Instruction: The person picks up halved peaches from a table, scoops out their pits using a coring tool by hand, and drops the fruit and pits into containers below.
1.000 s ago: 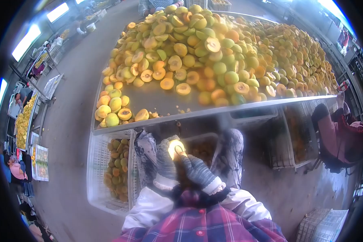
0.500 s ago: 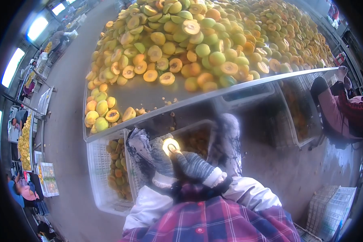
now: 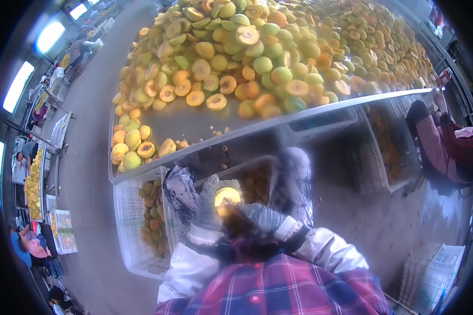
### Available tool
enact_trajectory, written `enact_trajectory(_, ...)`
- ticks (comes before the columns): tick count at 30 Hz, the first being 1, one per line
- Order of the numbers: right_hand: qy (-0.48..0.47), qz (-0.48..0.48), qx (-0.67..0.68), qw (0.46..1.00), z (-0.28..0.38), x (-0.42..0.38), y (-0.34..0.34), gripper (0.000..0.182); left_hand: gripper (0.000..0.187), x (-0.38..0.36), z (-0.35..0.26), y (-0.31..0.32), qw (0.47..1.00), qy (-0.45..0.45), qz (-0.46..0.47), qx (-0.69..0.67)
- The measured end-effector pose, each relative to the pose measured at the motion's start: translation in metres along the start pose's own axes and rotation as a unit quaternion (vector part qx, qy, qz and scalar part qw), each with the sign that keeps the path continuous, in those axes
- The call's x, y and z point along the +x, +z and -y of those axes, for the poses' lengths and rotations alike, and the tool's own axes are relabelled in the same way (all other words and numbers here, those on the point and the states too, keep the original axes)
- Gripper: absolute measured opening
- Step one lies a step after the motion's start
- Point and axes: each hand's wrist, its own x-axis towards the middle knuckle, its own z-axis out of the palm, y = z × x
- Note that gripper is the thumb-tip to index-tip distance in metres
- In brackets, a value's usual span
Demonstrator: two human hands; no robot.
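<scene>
Left grip [image 3: 205, 211] cupped around yellow fruit [image 3: 227, 197] | right grip [image 3: 265, 218] near it, closure unclear | table [image 3: 180, 122] ahead

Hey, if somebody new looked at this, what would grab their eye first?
Probably the huge heap of yellow-green fruit, many pieces cut open, on the table ahead. Next, the bright yellow fruit in the gloved left hand, above the lap. A white crate holding more fruit stands by the left leg.
</scene>
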Motion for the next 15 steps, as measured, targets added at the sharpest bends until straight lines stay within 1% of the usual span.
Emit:
enact_trajectory(1, -0.028, 0.02, -0.006, 0.999, -0.006, 0.001, -0.002, 0.048, 0.047, -0.005, -0.006, 0.005, 1.0, 0.004, -0.003, -0.003)
enact_trajectory(3, -0.082, 0.059, -0.012, 0.995, -0.026, 0.002, 0.001, 0.047, 0.046, -0.014, -0.011, 0.006, 0.993, -0.075, -0.088, 0.025)
enact_trajectory(4, -0.055, 0.051, -0.025, 0.997, -0.062, 0.019, 0.014, 0.046, 0.05, -0.012, -0.005, 0.003, 0.986, -0.008, -0.114, 0.118)
enact_trajectory(5, -0.059, 0.053, -0.023, 0.997, -0.059, 0.014, 0.02, 0.046, 0.05, -0.014, -0.005, 0.007, 0.986, -0.005, -0.117, 0.12)
enact_trajectory(7, -0.056, 0.008, 0.125, 0.991, -0.035, -0.002, 0.03, 0.047, 0.048, -0.019, -0.006, 0.014, 0.991, 0.039, -0.085, 0.094)
enact_trajectory(8, -0.061, 0.005, 0.123, 0.991, -0.021, -0.002, 0.026, 0.047, 0.049, -0.017, -0.002, 0.012, 0.994, 0.057, -0.066, 0.07)
enact_trajectory(11, 0.016, 0.072, 0.045, 0.996, 0.021, 0.007, -0.005, 0.039, 0.051, -0.014, -0.01, 0.014, 0.992, 0.065, -0.053, 0.096)
enact_trajectory(12, -0.021, 0.068, -0.017, 0.997, 0.022, 0.005, -0.008, 0.038, 0.05, -0.025, -0.014, 0.025, 0.987, 0.081, -0.047, 0.133)
enact_trajectory(13, -0.022, 0.069, -0.018, 0.997, 0.02, 0.003, -0.013, 0.038, 0.05, -0.026, -0.014, 0.024, 0.987, 0.083, -0.048, 0.132)
enact_trajectory(14, -0.065, 0.104, -0.09, 0.988, 0.012, 0.003, -0.018, 0.039, 0.047, -0.029, -0.015, 0.02, 0.964, 0.107, -0.008, 0.243)
enact_trajectory(15, -0.108, 0.135, -0.159, 0.972, 0.002, 0.005, -0.02, 0.039, 0.044, -0.031, -0.017, 0.015, 0.927, 0.126, 0.033, 0.352)
